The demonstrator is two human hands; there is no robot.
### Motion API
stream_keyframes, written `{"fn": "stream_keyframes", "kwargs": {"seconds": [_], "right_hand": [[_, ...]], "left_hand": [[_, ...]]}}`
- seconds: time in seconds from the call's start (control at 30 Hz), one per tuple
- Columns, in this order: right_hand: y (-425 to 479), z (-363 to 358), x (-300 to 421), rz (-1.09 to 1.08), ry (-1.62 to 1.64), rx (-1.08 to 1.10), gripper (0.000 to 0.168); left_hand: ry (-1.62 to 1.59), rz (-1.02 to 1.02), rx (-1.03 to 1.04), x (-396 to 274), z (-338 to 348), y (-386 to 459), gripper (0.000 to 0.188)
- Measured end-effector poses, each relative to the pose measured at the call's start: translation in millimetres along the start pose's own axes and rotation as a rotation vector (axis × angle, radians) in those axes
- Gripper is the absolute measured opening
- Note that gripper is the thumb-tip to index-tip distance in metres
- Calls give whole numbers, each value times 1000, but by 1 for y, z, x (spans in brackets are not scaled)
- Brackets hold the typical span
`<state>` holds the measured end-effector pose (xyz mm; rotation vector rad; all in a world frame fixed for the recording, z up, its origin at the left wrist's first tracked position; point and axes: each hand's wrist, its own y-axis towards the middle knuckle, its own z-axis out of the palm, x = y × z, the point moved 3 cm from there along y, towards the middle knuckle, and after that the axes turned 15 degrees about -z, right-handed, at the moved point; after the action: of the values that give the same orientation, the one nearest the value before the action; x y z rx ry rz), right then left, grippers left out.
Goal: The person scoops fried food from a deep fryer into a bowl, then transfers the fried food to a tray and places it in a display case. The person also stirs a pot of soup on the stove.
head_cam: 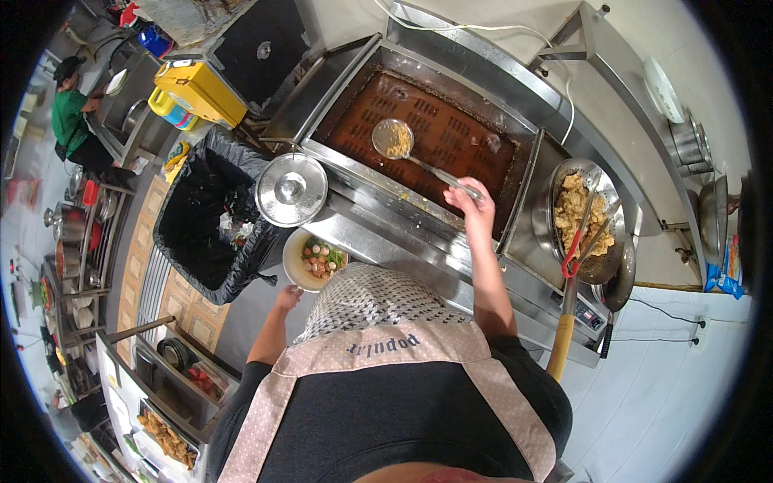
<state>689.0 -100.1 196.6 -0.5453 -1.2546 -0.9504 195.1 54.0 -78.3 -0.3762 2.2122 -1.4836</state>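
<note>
My right hand (472,199) grips the handle of a wire-mesh skimmer (444,176). Its round head, over the brown oil of a stainless-steel fryer (416,208), carries small golden pieces (397,140). Down at my left side, my left hand (290,297) has its fingers at the rim of a white bowl (292,261). Inside that bowl are green leaves and pale and orange-pink pieces (323,256). Just above the bowl in the picture is a round metal lid (291,189) with a knob, close to the fryer's front left corner.
A bin lined with a black bag (181,241) stands left of the fryer. At right, a perforated metal colander (595,275) holds battered fried food (580,208), with red-handled tongs (570,265) across it. A person in green (72,121) works farther left. A steel shelf (640,84) overhangs the right side.
</note>
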Motion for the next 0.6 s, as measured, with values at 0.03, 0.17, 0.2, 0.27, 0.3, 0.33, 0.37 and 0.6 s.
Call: {"fn": "stream_keyframes", "kwargs": {"seconds": [0.03, 0.17, 0.2, 0.27, 0.3, 0.33, 0.37, 0.6], "right_hand": [[9, 8, -7, -21, -3, 14, 19], [39, 46, -35, -151, -193, 128, 16], [44, 53, -43, -181, -259, 151, 16], [52, 62, -56, -285, -432, 193, 18], [53, 74, -55, -282, -460, 225, 18], [52, 84, -52, -324, -501, 252, 19], [50, 93, -48, -366, -541, 276, 20], [40, 80, -58, 21, 33, 103, 15]], "left_hand": [[-3, -13, -1, 0, 0, -1, 52], [-47, 5, -13, -5, 1, -12, 51], [-54, 7, -21, -8, 1, -16, 51], [-62, 15, -31, -15, 1, -20, 52], [-65, 10, -36, -10, 0, -18, 52], [-67, 6, -41, -6, -1, -15, 52], [-67, 3, -46, -2, -2, -12, 52], [-59, -6, -18, 4, -2, -12, 54]]}}
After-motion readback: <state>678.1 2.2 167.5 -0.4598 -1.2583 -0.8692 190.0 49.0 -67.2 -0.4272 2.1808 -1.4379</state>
